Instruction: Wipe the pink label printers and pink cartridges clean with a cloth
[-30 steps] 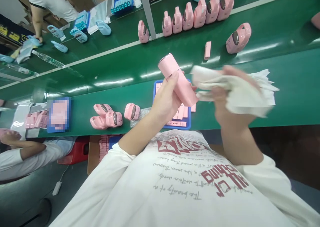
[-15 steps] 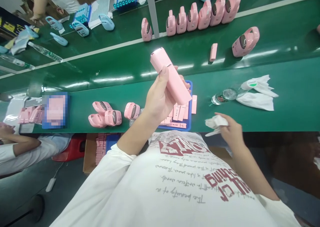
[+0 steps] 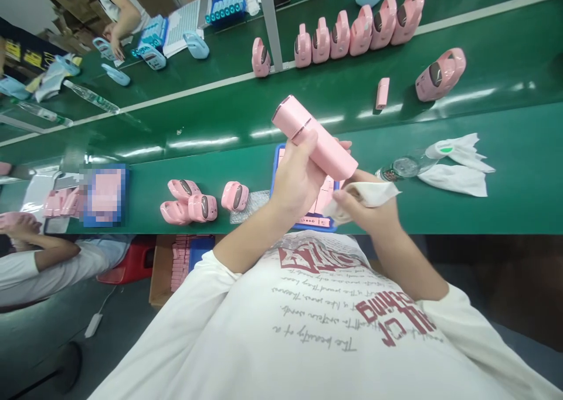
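Note:
A smooth pink cylinder-like device with a thin shiny ring near its upper end (image 3: 325, 145) is gripped in my left hand (image 3: 297, 177), tilted with its lower end to the right. My right hand (image 3: 373, 212) pinches a crumpled white cloth (image 3: 373, 193) just below and right of that lower end. Whether the cloth touches the device I cannot tell. Beneath both hands a blue tray (image 3: 276, 164) holds several small pink pieces (image 3: 323, 196), partly hidden by my hands.
Pink handled devices (image 3: 189, 202) cluster at left, one more (image 3: 234, 196) near bubble wrap (image 3: 253, 207). A bottle (image 3: 404, 166) and white cloths (image 3: 457, 177) lie right. Several pink handled devices (image 3: 361, 30) line the ledge. Other people work at left (image 3: 33, 247) and across the table (image 3: 121, 13).
My right hand has brought the cloth leftward, close to the pink device. My left hand and the device have shifted slightly right and down in view.

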`<control>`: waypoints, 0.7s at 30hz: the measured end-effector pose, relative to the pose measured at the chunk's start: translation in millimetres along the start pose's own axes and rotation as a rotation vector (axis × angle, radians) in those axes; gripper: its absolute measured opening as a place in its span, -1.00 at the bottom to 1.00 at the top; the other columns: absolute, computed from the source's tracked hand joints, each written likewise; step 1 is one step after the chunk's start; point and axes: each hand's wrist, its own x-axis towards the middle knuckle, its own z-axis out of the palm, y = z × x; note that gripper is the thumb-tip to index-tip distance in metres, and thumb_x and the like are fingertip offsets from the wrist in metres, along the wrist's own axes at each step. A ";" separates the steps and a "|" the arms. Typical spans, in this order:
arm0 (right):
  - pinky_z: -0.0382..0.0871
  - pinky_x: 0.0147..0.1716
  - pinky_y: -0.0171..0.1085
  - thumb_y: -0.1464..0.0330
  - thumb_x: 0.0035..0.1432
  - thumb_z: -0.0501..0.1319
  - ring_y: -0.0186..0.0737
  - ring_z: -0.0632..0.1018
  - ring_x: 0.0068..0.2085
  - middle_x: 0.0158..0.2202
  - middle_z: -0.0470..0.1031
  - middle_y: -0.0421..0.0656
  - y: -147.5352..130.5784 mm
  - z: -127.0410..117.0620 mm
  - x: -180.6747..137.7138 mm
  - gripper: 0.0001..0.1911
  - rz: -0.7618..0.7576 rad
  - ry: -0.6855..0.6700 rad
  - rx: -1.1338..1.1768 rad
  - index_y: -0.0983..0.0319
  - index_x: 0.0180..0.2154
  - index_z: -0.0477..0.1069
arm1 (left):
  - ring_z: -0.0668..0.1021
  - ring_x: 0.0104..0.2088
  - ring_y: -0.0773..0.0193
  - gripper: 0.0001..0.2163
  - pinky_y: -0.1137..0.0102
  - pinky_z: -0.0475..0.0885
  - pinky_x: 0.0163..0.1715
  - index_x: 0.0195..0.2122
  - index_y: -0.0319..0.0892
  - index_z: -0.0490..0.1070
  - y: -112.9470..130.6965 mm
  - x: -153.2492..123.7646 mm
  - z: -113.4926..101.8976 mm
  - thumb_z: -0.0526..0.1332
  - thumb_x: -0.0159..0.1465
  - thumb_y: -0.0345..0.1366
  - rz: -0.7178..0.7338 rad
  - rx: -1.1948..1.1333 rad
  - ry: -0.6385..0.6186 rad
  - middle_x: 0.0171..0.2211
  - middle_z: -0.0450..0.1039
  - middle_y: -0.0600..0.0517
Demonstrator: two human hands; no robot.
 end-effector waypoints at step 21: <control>0.04 -0.72 -0.28 0.28 -0.26 0.48 -0.31 0.28 -0.72 -0.67 0.41 -0.16 120.1 -143.2 -63.6 -0.75 0.333 0.006 -0.680 0.16 -0.62 0.43 | 0.47 0.10 0.04 -0.63 0.10 0.37 0.11 0.17 -0.02 0.24 6.5 0.2 -15.5 0.10 0.35 -0.14 0.027 -0.023 -0.152 -0.20 0.48 0.04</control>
